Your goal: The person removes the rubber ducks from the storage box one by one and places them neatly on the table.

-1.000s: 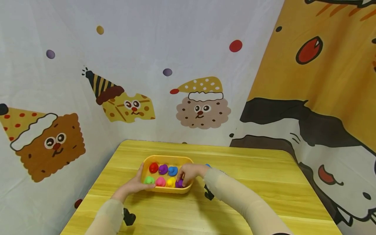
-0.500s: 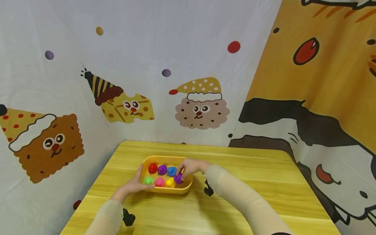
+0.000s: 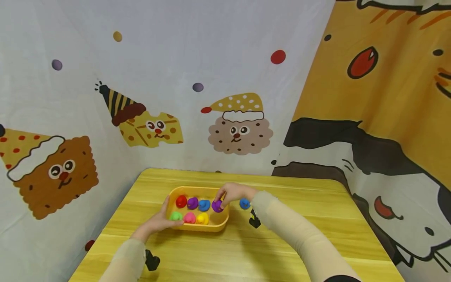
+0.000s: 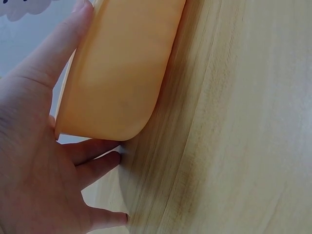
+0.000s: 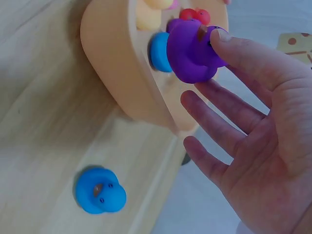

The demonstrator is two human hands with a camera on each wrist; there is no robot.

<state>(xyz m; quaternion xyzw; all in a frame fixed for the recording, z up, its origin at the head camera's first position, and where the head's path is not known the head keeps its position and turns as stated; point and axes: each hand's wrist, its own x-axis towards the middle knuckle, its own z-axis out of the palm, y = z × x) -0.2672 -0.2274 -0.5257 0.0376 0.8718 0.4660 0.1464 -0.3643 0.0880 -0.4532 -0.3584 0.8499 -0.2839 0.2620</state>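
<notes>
My right hand [image 3: 235, 192] pinches a purple rubber duck [image 3: 217, 206] between thumb and index finger over the right end of a yellow plastic tray [image 3: 197, 228]. The right wrist view shows this duck close up, its other fingers spread apart below. At the tray's left front corner rests my left hand [image 3: 158, 223], its thumb along the front rim and its nearly straight fingers against the end wall. Red [image 3: 181, 201], purple [image 3: 192, 203] and blue [image 3: 204, 205] ducks sit along the back inside. Green [image 3: 176, 216], pink [image 3: 190, 218] and yellow [image 3: 202, 219] ducks stand along the front.
Another blue duck [image 3: 244, 203] sits on the wooden table [image 3: 303, 207], right of the tray and beneath my right wrist. Behind the table's far edge hangs a white cloth [image 3: 158, 58] printed with cartoon figures.
My right hand has lifted the purple duck from the tray's front row and carried it toward the back right. The blue duck outside has come into view. My left hand stays at the corner.
</notes>
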